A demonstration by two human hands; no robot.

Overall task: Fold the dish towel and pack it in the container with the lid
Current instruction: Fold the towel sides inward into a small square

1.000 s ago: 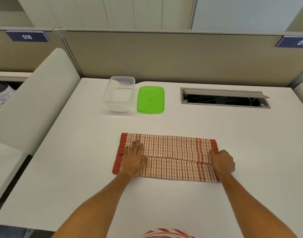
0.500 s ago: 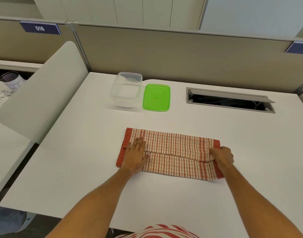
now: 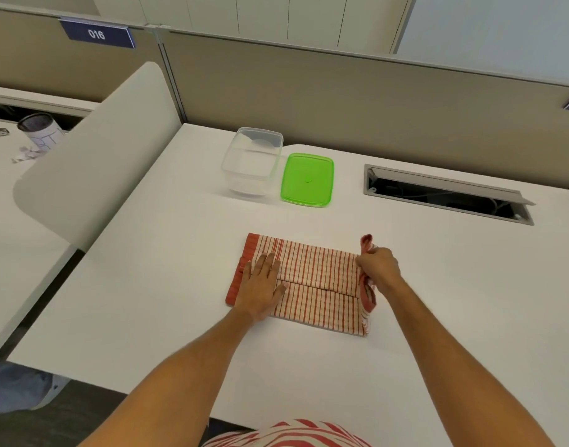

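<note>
A red-and-cream striped dish towel (image 3: 318,279) lies folded into a long strip on the white desk (image 3: 167,285). My left hand (image 3: 260,285) rests flat and open on its left end, pressing it down. My right hand (image 3: 378,269) is shut on the towel's right end, which is lifted off the desk with its red hem standing up. Behind the towel stands a clear, empty plastic container (image 3: 252,159). Its green lid (image 3: 307,179) lies flat just to the right of it.
An open cable hatch (image 3: 444,195) is set into the desk at the back right. A beige partition wall (image 3: 341,101) runs along the back. A curved white divider (image 3: 92,153) stands at the left, with a neighbouring desk and a cup (image 3: 42,132) beyond it.
My right hand has pinched the towel's right end and raised it off the desk, drawing it slightly leftward. My left hand has stayed flat on the left end. The camera view shifted left.
</note>
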